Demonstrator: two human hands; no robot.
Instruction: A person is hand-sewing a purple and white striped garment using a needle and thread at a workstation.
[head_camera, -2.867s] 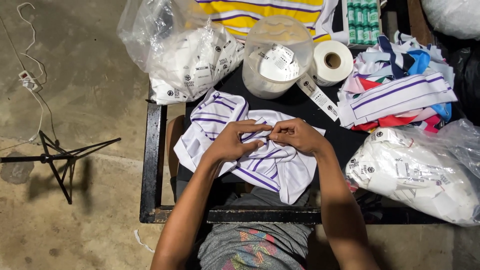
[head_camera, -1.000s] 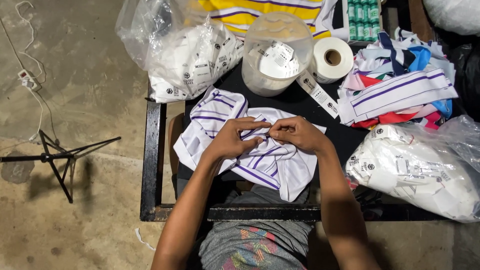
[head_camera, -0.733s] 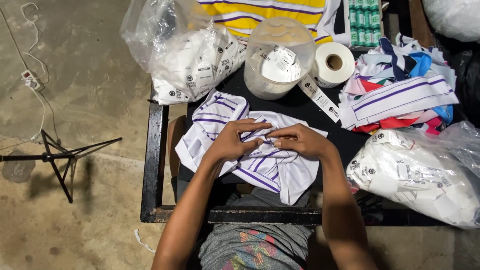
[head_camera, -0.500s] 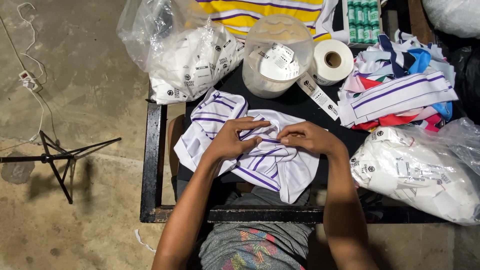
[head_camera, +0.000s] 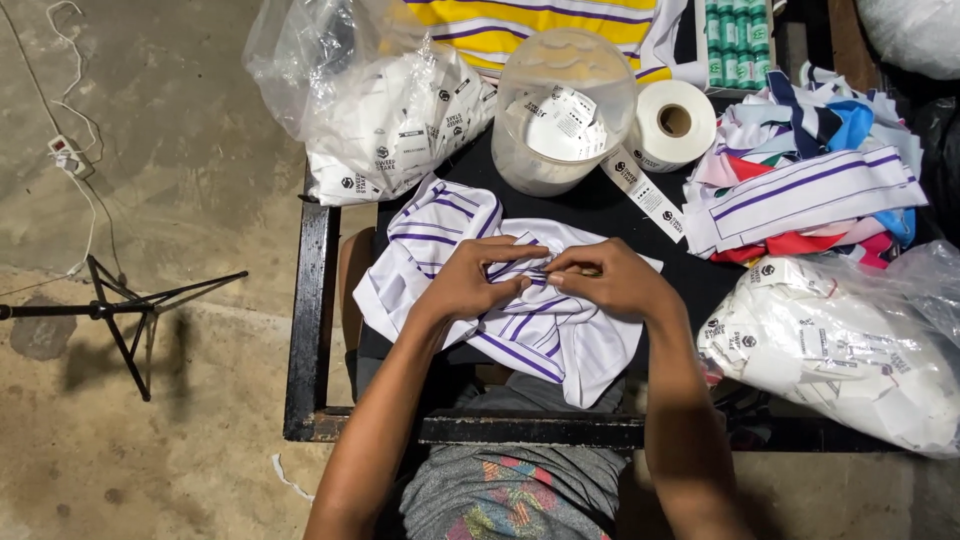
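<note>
Both hands, left hand (head_camera: 470, 285) and right hand (head_camera: 615, 285), fingers pinching striped white cloth (head_camera: 520, 330) on bench (head_camera: 305, 300); white label roll (head_camera: 672, 123) behind, clear label bags (head_camera: 390, 110) at sides.

Brightness: even overhead light is falling on the table (head_camera: 305, 330), with the far right corner sinking into dimness.
Glare: the clear plastic bag (head_camera: 340, 70) at the far left corner is catching white highlights (the round tub (head_camera: 560, 100) is glinting too).
Shadows: the tripod stand (head_camera: 120, 310) is casting a soft dark shadow on the floor (head_camera: 150, 200).
Sharpness: the middle is staying crisp; the forearms at the near edge are softening slightly.
Distortion: the table's left edge is bowing slightly.
</note>
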